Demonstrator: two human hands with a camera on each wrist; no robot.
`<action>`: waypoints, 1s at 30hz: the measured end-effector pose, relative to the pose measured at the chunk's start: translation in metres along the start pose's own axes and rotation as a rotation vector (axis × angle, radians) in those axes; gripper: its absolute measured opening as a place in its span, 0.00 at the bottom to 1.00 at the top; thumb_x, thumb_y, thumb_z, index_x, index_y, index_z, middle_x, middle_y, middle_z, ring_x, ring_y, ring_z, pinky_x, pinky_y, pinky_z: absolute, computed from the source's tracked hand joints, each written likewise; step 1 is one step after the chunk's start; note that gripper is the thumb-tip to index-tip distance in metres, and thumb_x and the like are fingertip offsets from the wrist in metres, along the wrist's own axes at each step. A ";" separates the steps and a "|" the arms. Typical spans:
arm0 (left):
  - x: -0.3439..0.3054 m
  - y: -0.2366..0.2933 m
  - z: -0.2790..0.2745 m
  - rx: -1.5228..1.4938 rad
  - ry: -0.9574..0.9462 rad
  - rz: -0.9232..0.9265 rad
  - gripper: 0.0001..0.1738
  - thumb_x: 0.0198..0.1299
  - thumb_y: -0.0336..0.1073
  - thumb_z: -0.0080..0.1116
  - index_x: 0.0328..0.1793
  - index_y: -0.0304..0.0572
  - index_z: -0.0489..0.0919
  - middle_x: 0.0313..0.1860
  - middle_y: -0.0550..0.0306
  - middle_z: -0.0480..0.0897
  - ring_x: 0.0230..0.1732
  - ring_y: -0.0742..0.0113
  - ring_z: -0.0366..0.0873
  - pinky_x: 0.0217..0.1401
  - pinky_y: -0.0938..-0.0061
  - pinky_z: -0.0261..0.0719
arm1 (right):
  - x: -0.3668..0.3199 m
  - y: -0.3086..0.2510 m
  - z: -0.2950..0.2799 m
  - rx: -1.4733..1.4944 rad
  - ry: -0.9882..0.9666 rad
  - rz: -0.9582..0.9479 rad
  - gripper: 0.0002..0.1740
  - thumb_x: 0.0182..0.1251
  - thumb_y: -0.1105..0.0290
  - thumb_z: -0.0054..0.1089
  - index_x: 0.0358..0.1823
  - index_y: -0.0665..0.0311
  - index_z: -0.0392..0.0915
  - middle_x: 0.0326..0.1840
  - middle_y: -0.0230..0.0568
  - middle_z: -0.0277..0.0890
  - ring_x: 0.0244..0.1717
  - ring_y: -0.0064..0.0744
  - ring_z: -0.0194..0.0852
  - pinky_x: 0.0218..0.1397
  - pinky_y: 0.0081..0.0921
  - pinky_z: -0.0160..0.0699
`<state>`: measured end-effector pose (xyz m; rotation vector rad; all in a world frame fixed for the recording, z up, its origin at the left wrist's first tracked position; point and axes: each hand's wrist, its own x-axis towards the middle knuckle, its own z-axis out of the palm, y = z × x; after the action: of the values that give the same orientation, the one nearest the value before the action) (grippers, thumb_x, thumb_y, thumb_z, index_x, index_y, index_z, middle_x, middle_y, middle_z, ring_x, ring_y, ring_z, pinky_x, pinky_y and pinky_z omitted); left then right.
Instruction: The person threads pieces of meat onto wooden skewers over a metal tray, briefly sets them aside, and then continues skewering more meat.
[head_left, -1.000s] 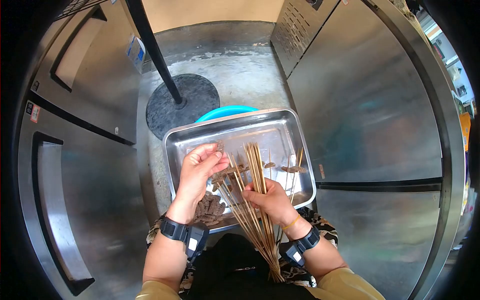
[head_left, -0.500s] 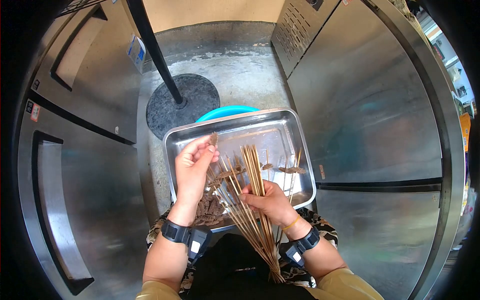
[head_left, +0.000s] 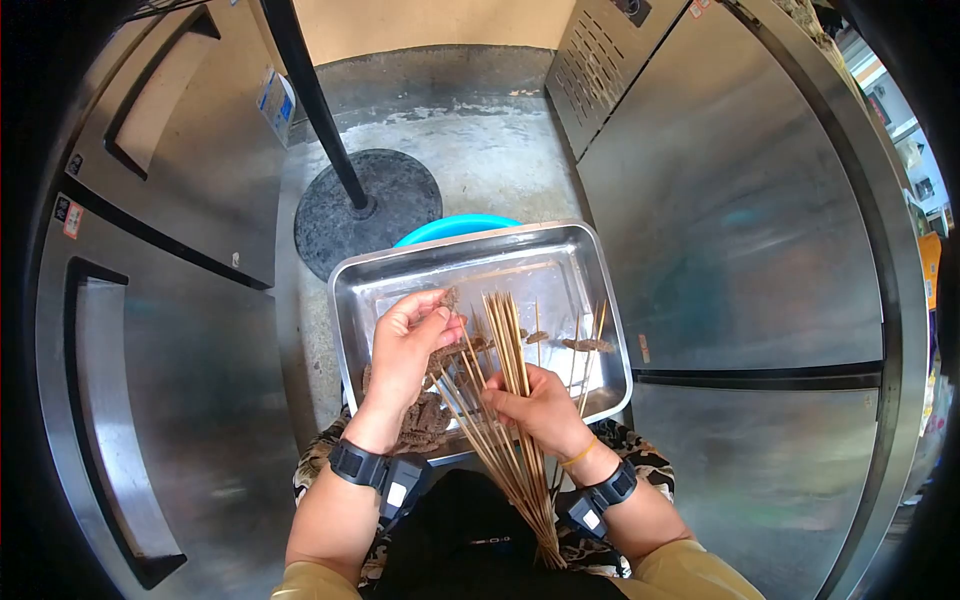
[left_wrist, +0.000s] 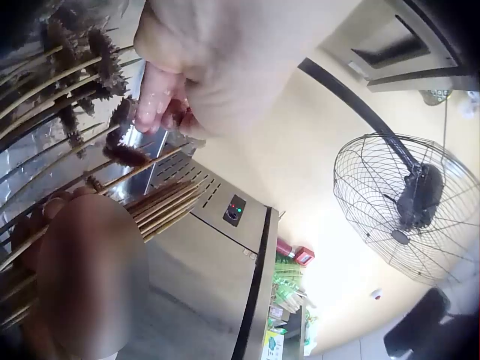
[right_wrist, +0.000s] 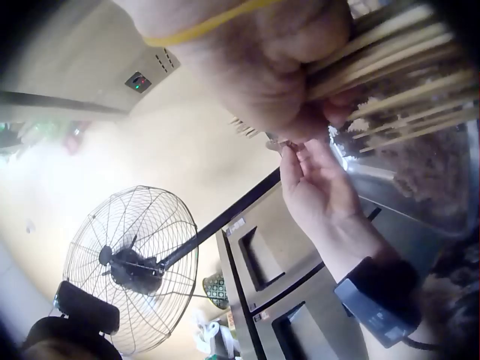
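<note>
Over the left part of a metal tray (head_left: 480,250), the left hand (head_left: 405,350) pinches a small brown piece (head_left: 450,298) between thumb and fingertips. Beside it the right hand (head_left: 543,408) grips a bundle of thin wooden sticks (head_left: 508,345), whose lower ends fan together near the lap. Several sticks carry brown ridged pieces, seen close up in the left wrist view (left_wrist: 107,61). A pile of loose brown pieces (head_left: 424,422) lies in the tray's near left corner, partly behind the left forearm.
A blue basin (head_left: 458,226) shows behind the tray. On the floor stands a black round base (head_left: 368,215) with a pole, and a wire fan (left_wrist: 409,206) appears in the wrist views. Steel cabinets (head_left: 735,220) flank both sides.
The left hand dipped left with the brown piece, then came back right, closer to the sticks. The right hand has barely moved and still grips the bundle.
</note>
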<state>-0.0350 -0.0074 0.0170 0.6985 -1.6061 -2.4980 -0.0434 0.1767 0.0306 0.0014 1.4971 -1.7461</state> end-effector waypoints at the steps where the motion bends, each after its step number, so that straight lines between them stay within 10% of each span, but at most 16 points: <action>1: 0.000 0.000 0.000 -0.013 0.000 -0.004 0.14 0.62 0.27 0.53 0.53 0.32 0.73 0.43 0.52 0.79 0.43 0.63 0.81 0.47 0.74 0.82 | 0.000 0.000 0.000 0.001 0.000 -0.001 0.04 0.60 0.75 0.61 0.35 0.65 0.75 0.25 0.27 0.73 0.23 0.14 0.67 0.28 0.12 0.67; 22: -0.005 -0.002 0.004 0.598 0.057 0.408 0.11 0.54 0.21 0.57 0.43 0.38 0.82 0.36 0.56 0.83 0.32 0.74 0.80 0.34 0.79 0.78 | 0.004 0.000 -0.003 -0.125 0.004 0.067 0.05 0.59 0.73 0.63 0.34 0.63 0.76 0.24 0.25 0.73 0.20 0.13 0.67 0.24 0.11 0.66; 30: -0.018 0.010 0.015 0.913 -0.059 0.627 0.12 0.51 0.24 0.58 0.41 0.44 0.82 0.32 0.54 0.81 0.30 0.60 0.80 0.34 0.74 0.78 | 0.003 0.000 -0.008 -0.092 0.033 0.044 0.05 0.59 0.74 0.63 0.34 0.64 0.75 0.24 0.27 0.73 0.21 0.14 0.68 0.24 0.12 0.67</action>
<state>-0.0272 0.0070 0.0366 0.0991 -2.4767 -1.3095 -0.0494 0.1815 0.0262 0.0157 1.5884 -1.6488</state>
